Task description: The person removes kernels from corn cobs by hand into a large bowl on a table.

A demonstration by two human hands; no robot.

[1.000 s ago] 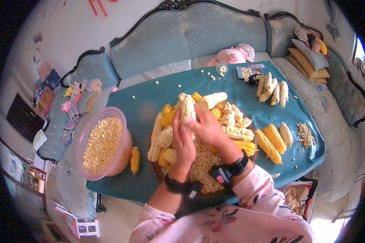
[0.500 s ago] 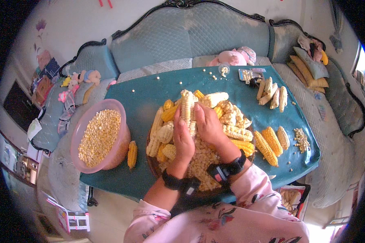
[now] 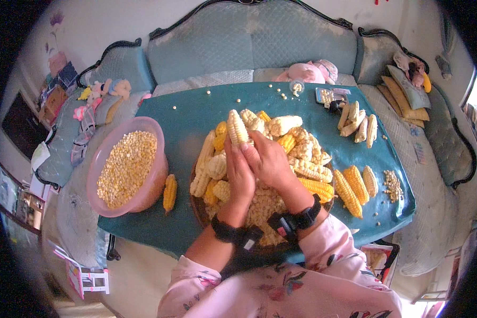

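Between my two hands is a pale corn cob point(image 3: 237, 126), its tip pointing up and away. My left hand point(image 3: 240, 172) closes round its left side, thumb along the cob. From the right, my right hand point(image 3: 270, 161) presses on the lower part, which the fingers hide. Both are above a round basket point(image 3: 197, 208) heaped with white and yellow cobs, with loose kernels point(image 3: 267, 206) at the near side. A yellow cob point(image 3: 316, 187) lies by my right wrist. Each wrist wears a black strap.
A pink tub point(image 3: 155, 183) of kernels point(image 3: 127, 169) stands left on the green-covered table point(image 3: 180, 233), a yellow cob point(image 3: 169, 193) beside it. At right lie several yellow cobs point(image 3: 347, 193), stripped cobs point(image 3: 355, 122) and a kernel pile point(image 3: 392, 185). A sofa point(image 3: 201, 47) stands behind.
The cob between my hands has tilted, its tip now further left. My right hand has shifted left and closed in over the cob's lower part, against my left hand.
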